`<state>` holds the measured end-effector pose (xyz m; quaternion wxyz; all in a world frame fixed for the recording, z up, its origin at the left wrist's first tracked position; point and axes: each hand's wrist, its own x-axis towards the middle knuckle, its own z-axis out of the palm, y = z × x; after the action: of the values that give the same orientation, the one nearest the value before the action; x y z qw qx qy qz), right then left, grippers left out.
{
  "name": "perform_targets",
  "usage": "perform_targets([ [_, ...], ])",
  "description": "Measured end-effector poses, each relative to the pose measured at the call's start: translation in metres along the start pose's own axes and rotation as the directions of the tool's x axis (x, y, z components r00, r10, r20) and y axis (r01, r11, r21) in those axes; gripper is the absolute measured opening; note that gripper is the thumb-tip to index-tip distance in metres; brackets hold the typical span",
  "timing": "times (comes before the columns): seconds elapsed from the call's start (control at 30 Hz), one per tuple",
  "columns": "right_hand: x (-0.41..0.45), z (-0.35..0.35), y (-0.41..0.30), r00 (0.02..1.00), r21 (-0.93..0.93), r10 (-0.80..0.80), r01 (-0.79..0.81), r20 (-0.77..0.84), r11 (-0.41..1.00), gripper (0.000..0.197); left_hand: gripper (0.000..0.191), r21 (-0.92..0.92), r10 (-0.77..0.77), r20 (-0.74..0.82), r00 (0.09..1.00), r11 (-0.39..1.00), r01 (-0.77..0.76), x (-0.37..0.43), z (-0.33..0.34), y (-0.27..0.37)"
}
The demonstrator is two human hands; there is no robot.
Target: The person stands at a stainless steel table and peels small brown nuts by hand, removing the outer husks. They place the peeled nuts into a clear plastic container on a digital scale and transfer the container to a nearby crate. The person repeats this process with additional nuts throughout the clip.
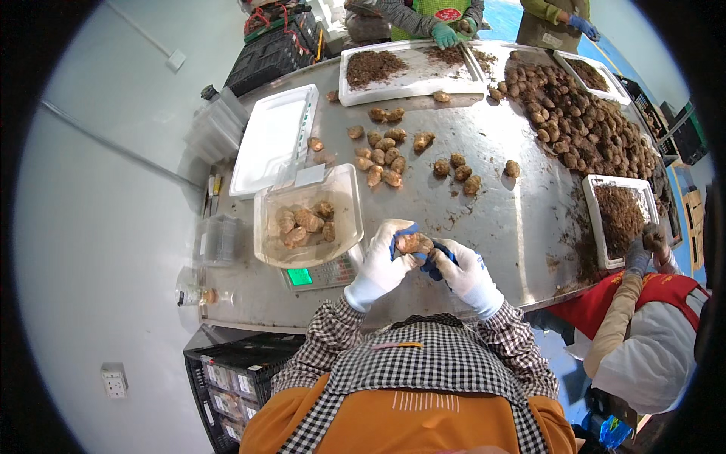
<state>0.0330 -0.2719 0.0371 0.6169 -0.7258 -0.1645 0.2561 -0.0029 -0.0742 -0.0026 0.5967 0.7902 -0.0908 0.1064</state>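
Note:
A brown taro corm [414,244] is held between my two gloved hands, just above the table's near edge. My left hand [388,258], in a white and blue glove, grips its left end. My right hand [458,268], gloved the same way, has its fingers on the right end. Left of my hands, a clear plastic container [346,244] with several corms stands on a digital scale [326,276] with a lit green display. Beyond my hands, loose corms [391,156] lie in a cluster on the metal table [488,227], with a few more [462,172] to their right.
An empty-looking white foam tray [275,136] and stacked clear containers [218,241] stand at the left. A corm heap [590,125] covers the far right, near foam trays of debris [374,68]. Co-workers stand across and at right, one reaching into a tray [621,218]. Black crates [238,363] are below left.

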Motion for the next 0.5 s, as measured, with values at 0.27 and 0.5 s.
perform_targets([
  [0.27,0.006,-0.002,0.003,0.998,-0.089,-0.059,0.057,-0.016,0.994,0.023,0.057,-0.065,-0.100,-0.038,0.994,0.993,0.097,-0.006,0.004,0.017],
  [0.5,0.041,-0.029,0.044,0.922,-0.023,-0.043,0.056,0.384,0.998,0.017,0.058,-0.647,-0.142,0.046,0.989,0.750,0.138,0.001,0.008,0.019],
])
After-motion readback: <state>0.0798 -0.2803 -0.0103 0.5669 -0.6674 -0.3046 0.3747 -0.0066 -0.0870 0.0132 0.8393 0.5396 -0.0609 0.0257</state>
